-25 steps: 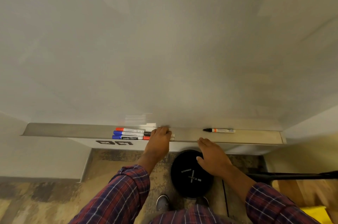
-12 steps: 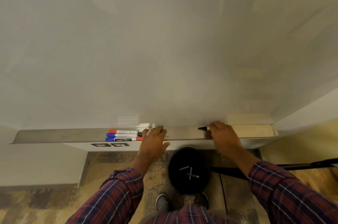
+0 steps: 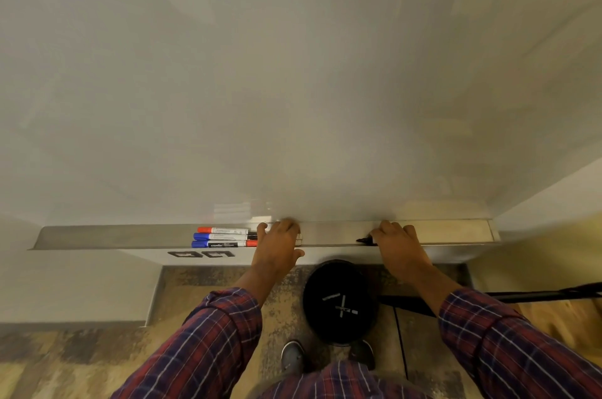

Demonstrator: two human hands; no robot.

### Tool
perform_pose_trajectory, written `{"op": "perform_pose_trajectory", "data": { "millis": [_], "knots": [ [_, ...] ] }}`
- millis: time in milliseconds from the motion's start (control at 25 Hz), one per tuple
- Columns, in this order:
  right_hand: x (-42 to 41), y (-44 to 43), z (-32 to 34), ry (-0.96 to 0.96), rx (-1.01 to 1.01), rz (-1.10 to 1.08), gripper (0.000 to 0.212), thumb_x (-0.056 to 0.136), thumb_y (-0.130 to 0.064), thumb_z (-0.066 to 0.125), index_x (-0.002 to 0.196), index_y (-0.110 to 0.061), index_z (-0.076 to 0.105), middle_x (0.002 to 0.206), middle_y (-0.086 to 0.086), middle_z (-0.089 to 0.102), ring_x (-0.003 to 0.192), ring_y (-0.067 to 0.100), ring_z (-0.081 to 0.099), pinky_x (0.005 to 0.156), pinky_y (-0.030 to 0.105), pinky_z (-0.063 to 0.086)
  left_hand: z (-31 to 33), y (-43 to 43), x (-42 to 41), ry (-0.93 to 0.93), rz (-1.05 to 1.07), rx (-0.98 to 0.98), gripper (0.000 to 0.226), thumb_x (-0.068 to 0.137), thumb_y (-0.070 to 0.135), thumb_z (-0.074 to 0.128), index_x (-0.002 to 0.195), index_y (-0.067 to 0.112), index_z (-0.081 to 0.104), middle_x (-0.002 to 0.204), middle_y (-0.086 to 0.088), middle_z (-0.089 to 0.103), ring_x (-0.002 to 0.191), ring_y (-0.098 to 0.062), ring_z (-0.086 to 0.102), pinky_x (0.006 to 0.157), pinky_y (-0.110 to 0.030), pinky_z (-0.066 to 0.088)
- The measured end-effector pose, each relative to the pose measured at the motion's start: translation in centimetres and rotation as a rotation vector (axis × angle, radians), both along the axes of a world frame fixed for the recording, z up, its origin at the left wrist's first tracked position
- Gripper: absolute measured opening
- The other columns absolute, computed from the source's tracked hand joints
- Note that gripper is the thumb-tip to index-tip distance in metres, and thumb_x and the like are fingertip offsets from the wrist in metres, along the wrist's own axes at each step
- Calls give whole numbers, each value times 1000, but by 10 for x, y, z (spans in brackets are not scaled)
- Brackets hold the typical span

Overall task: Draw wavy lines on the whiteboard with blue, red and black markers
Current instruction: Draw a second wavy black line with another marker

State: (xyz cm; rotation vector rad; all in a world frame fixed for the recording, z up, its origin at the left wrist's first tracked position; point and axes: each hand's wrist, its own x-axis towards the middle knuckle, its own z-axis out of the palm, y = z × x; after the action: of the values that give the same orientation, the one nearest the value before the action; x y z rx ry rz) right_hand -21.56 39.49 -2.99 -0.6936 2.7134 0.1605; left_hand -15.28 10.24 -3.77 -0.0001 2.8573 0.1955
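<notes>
Grey metal forms the tray [image 3: 114, 235] fixed along the foot of the whiteboard [image 3: 293, 73]. At the tray's middle the left hand [image 3: 277, 245] is laid, fingers bent down; whether anything is gripped cannot be told. Just left of it on the tray, a red marker [image 3: 223, 230] and two blue markers [image 3: 221, 236] are lined up. Towards the tray's right end the black marker [image 3: 364, 240] is covered by the right hand [image 3: 397, 245], fingers together and curled over it, only its tip showing.
</notes>
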Motion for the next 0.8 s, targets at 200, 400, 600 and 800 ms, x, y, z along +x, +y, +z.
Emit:
{"op": "perform_pose_trajectory", "data": {
  "millis": [200, 400, 600, 800],
  "knots": [
    [7, 2, 2, 22, -30, -3, 51, 86, -1, 61, 130, -24, 49, 127, 1, 54, 118, 25, 53, 98, 41, 37, 8, 3, 2, -40, -33, -40, 66, 93, 54, 72, 147, 22, 51, 155, 1, 48, 143, -22, 48, 125, -58, 20],
    [14, -2, 11, 63, -118, 33, 52, 82, 8, 57, 120, -26, 48, 113, -4, 61, 107, 23, 59, 90, 38, 34, 18, 11, 15, -14, -58, -82, 75, 99, 59, 60, 157, 18, 38, 168, -4, 35, 156, -23, 31, 129, -57, 15],
    [24, -19, 25, 97, -514, -35, 32, 95, -5, 62, 116, -27, 51, 107, -7, 62, 96, 21, 63, 83, 40, 42, 36, 20, 24, 142, -54, -52, 63, 106, 59, 44, 153, 18, 45, 165, -4, 40, 157, -23, 29, 130, -52, 12],
    [35, -42, 93, 42, -1131, -279, 19, 105, -26, 57, 123, -22, 60, 104, -19, 63, 91, 5, 64, 79, 27, 52, 84, 25, 26, 548, -145, -103, 57, 104, 55, 46, 145, 16, 57, 150, -4, 59, 144, -24, 50, 120, -48, 34]
  ]
}}
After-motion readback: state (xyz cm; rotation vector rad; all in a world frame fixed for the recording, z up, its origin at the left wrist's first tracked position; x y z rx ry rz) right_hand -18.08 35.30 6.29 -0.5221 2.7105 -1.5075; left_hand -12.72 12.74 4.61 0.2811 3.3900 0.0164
